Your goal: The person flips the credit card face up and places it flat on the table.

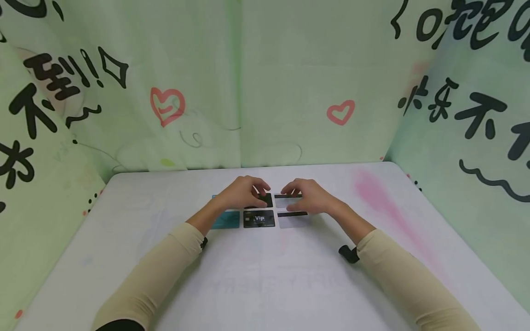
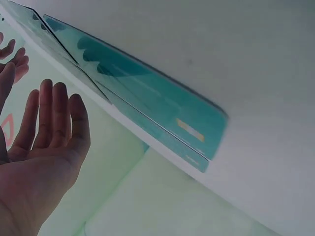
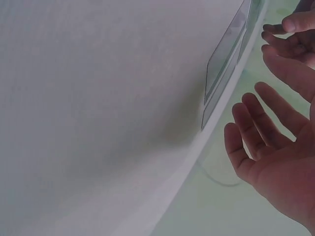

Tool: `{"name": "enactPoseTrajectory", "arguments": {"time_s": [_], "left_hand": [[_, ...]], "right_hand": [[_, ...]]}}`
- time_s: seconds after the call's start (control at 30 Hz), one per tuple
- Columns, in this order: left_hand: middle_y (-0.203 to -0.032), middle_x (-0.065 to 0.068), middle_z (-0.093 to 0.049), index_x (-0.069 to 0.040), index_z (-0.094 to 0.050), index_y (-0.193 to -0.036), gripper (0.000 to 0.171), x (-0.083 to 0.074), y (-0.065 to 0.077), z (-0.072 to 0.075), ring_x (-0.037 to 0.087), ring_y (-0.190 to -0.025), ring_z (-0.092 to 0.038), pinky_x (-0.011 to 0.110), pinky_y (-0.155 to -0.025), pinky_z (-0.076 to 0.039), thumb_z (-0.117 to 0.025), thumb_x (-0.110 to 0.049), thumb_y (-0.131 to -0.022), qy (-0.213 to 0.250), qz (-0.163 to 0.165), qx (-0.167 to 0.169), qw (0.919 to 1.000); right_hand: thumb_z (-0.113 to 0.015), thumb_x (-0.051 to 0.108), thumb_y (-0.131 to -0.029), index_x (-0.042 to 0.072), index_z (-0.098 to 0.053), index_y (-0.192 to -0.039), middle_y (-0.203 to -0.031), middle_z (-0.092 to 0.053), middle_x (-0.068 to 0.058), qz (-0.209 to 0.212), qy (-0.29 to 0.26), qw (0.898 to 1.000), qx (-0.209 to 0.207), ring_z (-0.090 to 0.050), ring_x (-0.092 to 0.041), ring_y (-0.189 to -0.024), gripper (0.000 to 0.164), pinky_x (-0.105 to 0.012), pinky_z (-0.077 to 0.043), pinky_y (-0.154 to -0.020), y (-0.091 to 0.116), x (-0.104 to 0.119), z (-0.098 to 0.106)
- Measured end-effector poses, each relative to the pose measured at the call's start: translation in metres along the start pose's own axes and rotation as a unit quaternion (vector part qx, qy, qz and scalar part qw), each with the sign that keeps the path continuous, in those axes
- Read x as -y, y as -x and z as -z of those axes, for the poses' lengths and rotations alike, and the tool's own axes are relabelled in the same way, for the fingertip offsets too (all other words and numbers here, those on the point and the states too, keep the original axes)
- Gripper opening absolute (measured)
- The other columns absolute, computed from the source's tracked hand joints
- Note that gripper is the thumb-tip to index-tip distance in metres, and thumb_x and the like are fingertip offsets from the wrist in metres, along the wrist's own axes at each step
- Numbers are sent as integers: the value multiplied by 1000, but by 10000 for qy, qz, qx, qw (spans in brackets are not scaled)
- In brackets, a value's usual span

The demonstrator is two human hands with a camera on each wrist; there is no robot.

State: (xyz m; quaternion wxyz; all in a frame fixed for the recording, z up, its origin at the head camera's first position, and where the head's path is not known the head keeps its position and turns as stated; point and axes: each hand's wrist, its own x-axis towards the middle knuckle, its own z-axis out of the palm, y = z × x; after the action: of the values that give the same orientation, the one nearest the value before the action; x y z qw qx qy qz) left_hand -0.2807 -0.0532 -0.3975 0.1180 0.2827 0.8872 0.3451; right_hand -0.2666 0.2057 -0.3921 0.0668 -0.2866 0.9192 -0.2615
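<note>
Flat cards lie in two rows on the white table. The near row has a teal card [image 1: 225, 220], a black card [image 1: 259, 220] marked VIP, and a pale card [image 1: 293, 222] with a dark stripe. Behind them are another black card [image 1: 269, 200] and another striped pale card [image 1: 283, 202], both partly covered by hands. My left hand [image 1: 241, 193] hovers above the left and middle cards, fingers loosely bent with nothing in them. Across from it, my right hand [image 1: 311, 196] hangs over the pale cards, also holding nothing. In the left wrist view, the teal card [image 2: 167, 101] shows close up.
The white table [image 1: 265, 280] extends around the cards, with a pink smear [image 1: 385, 207] at its right. Pale green curtains [image 1: 281, 82] with black lettering and red hearts stand behind and on both sides. A dark wrist device [image 1: 349, 254] sits below the right sleeve.
</note>
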Motion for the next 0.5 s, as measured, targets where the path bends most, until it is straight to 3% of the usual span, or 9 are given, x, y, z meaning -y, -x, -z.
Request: {"name": "enactPoseTrajectory", "arguments": {"time_s": [0.2, 0.5], "left_hand": [[-116, 5, -74, -8, -69, -132, 48, -2, -13, -6, 20, -102, -70, 33, -94, -55, -84, -18, -87, -7, -40, 56, 10000], [-124, 8, -72, -9, -68, -134, 50, -10, -28, -16, 21, -107, -68, 35, -97, -55, -85, -17, -87, -317, 146, 137, 9993]], "right_hand": [[-82, 11, -83, 4, -71, -127, -119, -72, -12, -239, 100, 9997, -33, -67, -31, -109, 46, -49, -53, -96, 1, -10, 8], [-81, 8, -81, 4, -70, -129, -124, -73, -13, -488, 169, 9986, 66, -66, -34, -115, 50, -51, -50, -101, 2, -28, 16]]}}
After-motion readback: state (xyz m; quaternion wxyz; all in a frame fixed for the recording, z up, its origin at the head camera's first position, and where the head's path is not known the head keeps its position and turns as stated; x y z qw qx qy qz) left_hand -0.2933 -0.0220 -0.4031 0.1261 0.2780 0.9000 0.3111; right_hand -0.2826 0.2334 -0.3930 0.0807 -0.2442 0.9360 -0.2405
